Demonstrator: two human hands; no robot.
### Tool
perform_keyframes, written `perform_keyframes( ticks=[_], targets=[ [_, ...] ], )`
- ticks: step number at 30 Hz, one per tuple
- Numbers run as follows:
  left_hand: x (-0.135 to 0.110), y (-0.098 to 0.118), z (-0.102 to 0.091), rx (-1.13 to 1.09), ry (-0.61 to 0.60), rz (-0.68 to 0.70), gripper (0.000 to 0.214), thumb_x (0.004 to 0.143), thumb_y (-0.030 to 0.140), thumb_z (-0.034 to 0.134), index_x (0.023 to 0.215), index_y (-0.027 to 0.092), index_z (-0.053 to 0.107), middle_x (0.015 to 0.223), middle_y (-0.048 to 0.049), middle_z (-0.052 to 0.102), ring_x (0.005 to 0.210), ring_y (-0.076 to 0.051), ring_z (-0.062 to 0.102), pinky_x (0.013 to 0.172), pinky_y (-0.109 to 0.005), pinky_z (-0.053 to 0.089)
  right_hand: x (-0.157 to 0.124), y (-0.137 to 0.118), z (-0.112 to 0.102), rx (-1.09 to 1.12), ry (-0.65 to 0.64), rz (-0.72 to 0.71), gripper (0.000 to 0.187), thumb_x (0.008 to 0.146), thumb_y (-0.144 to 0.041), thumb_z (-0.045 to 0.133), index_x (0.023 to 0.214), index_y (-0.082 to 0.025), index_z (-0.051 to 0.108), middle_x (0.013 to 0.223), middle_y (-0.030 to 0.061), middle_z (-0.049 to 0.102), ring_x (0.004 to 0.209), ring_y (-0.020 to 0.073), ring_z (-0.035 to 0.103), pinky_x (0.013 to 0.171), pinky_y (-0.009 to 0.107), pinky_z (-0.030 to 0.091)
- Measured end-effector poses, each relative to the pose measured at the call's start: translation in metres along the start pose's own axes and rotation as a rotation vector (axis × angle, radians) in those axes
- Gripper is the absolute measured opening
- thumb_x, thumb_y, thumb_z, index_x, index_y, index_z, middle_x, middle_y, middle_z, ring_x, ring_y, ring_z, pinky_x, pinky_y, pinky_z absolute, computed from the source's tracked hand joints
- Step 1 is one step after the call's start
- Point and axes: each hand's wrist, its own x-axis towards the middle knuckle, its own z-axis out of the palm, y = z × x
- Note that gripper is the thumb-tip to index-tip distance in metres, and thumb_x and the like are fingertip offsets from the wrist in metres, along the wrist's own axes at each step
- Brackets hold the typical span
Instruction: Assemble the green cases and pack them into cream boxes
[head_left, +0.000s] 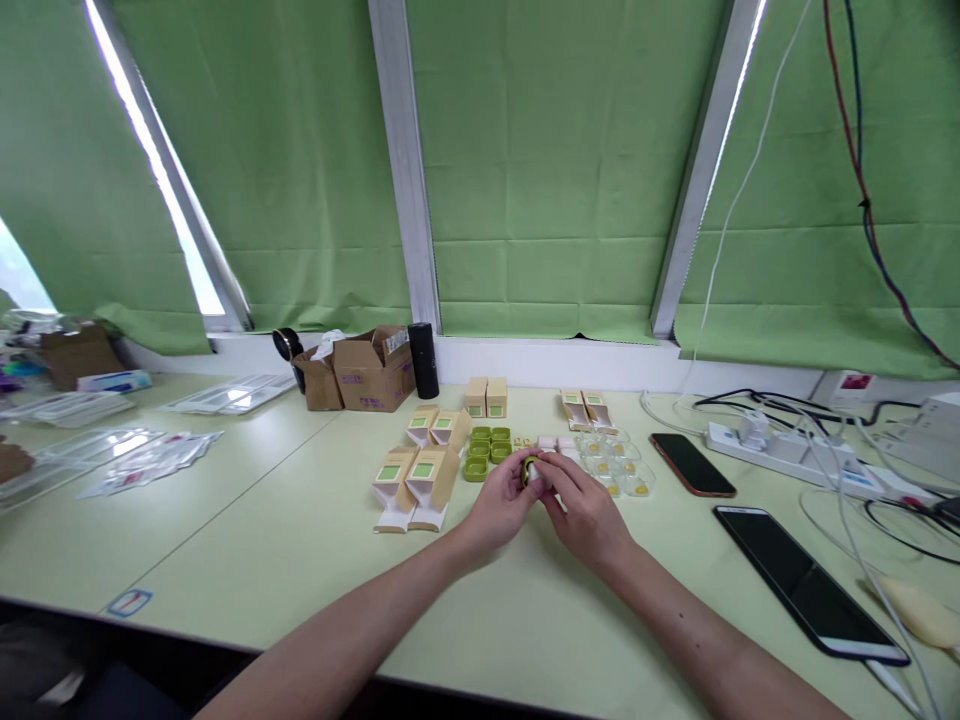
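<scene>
My left hand (pixel 501 502) is closed around a small olive-green cup (pixel 528 470) held above the table. My right hand (pixel 583 502) meets it, fingertips pinched at a small white piece (pixel 534 474) by the cup's opening; the fingers hide most of both. Just left of my hands stand several square olive-green cups (pixel 480 450) in a cluster. Behind the hands lie small pale pink blocks (pixel 549 443) and little yellowish pieces (pixel 523 443). To the right sit several clear plastic cups (pixel 616 465) with yellow centres.
Open cardboard boxes with green labels (pixel 424 475) lie left of the cups, and more small boxes (pixel 486 397) stand behind. Two phones (pixel 691 464) and a power strip (pixel 787 455) with cables are on the right. A brown carton (pixel 373 370) and black cylinder (pixel 424 360) stand at the back.
</scene>
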Motion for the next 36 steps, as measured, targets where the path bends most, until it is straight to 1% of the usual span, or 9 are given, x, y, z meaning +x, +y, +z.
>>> perform_keyframes(
  ticks=[8, 12, 20, 23, 26, 28, 30, 33, 36],
  targets=[
    [0.002, 0.002, -0.002, -0.032, -0.007, 0.006, 0.064, 0.088, 0.054, 0.08, 0.138, 0.017, 0.063, 0.129, -0.0162, 0.071, 0.117, -0.028, 0.067, 0.099, -0.042, 0.057, 0.002, -0.002, -0.003, 0.111, -0.07, 0.064, 0.056, 0.102, -0.016, 0.052, 0.156, -0.025, 0.045, 0.138, 0.0153, 0.069, 0.128, 0.0298, 0.068, 0.1, 0.048, 0.065],
    [0.003, 0.007, -0.004, -0.055, -0.034, 0.003, 0.063, 0.088, 0.052, 0.081, 0.137, 0.017, 0.064, 0.13, -0.0165, 0.072, 0.117, -0.029, 0.068, 0.1, -0.042, 0.058, 0.002, 0.0, -0.001, 0.137, -0.046, 0.091, 0.052, 0.101, -0.014, 0.052, 0.152, -0.025, 0.047, 0.137, 0.015, 0.069, 0.127, 0.0303, 0.068, 0.099, 0.049, 0.064],
    [0.001, 0.012, -0.003, -0.114, -0.048, -0.025, 0.069, 0.081, 0.048, 0.089, 0.139, 0.018, 0.064, 0.143, -0.0189, 0.065, 0.135, -0.034, 0.06, 0.113, -0.047, 0.05, 0.0, 0.005, -0.001, 0.166, -0.051, 0.155, 0.038, 0.101, -0.018, 0.055, 0.138, -0.025, 0.056, 0.121, 0.0125, 0.073, 0.095, 0.0265, 0.074, 0.084, 0.044, 0.066],
    [0.002, 0.011, -0.006, -0.11, -0.081, -0.045, 0.078, 0.078, 0.05, 0.09, 0.143, 0.019, 0.059, 0.14, -0.0191, 0.065, 0.129, -0.033, 0.064, 0.108, -0.044, 0.052, 0.003, 0.002, -0.005, 0.194, -0.064, 0.194, 0.037, 0.1, -0.019, 0.055, 0.137, -0.023, 0.056, 0.115, 0.0113, 0.074, 0.085, 0.024, 0.072, 0.081, 0.042, 0.064],
    [0.003, 0.014, -0.013, -0.038, -0.091, -0.063, 0.084, 0.078, 0.053, 0.089, 0.147, 0.02, 0.053, 0.135, -0.0182, 0.066, 0.113, -0.028, 0.07, 0.091, -0.037, 0.056, 0.006, -0.001, -0.009, 0.254, -0.065, 0.269, 0.035, 0.099, -0.024, 0.059, 0.134, -0.022, 0.057, 0.104, 0.0087, 0.074, 0.076, 0.0215, 0.07, 0.076, 0.039, 0.062],
    [0.005, 0.019, -0.019, 0.045, -0.038, -0.058, 0.075, 0.086, 0.056, 0.081, 0.146, 0.02, 0.053, 0.133, -0.0178, 0.067, 0.099, -0.023, 0.071, 0.075, -0.03, 0.054, 0.008, -0.003, -0.011, 0.317, -0.069, 0.35, 0.034, 0.098, -0.028, 0.062, 0.131, -0.023, 0.058, 0.104, 0.0078, 0.074, 0.073, 0.0202, 0.069, 0.073, 0.037, 0.061],
    [0.008, 0.026, -0.024, 0.123, 0.041, -0.025, 0.061, 0.093, 0.054, 0.071, 0.141, 0.02, 0.055, 0.131, -0.0174, 0.068, 0.091, -0.02, 0.069, 0.067, -0.027, 0.051, 0.009, -0.003, -0.012, 0.401, -0.075, 0.447, 0.033, 0.097, -0.032, 0.065, 0.129, -0.023, 0.059, 0.108, 0.0083, 0.074, 0.074, 0.0197, 0.069, 0.074, 0.037, 0.06],
    [0.012, 0.036, -0.028, 0.236, 0.135, 0.068, 0.041, 0.1, 0.041, 0.062, 0.135, 0.02, 0.058, 0.126, -0.0152, 0.071, 0.093, -0.02, 0.068, 0.072, -0.029, 0.051, 0.011, -0.002, -0.01, 0.591, -0.058, 0.589, 0.035, 0.096, -0.04, 0.068, 0.126, -0.024, 0.061, 0.11, 0.0086, 0.074, 0.081, 0.0207, 0.07, 0.076, 0.037, 0.06],
    [0.016, 0.044, -0.028, 0.436, 0.142, 0.214, 0.033, 0.099, 0.023, 0.058, 0.132, 0.021, 0.06, 0.125, -0.0125, 0.071, 0.102, -0.021, 0.066, 0.086, -0.035, 0.055, 0.014, 0.001, -0.007, 0.833, 0.003, 0.716, 0.042, 0.092, -0.052, 0.073, 0.12, -0.022, 0.064, 0.095, 0.0063, 0.073, 0.077, 0.0202, 0.069, 0.067, 0.034, 0.058]
  ],
)
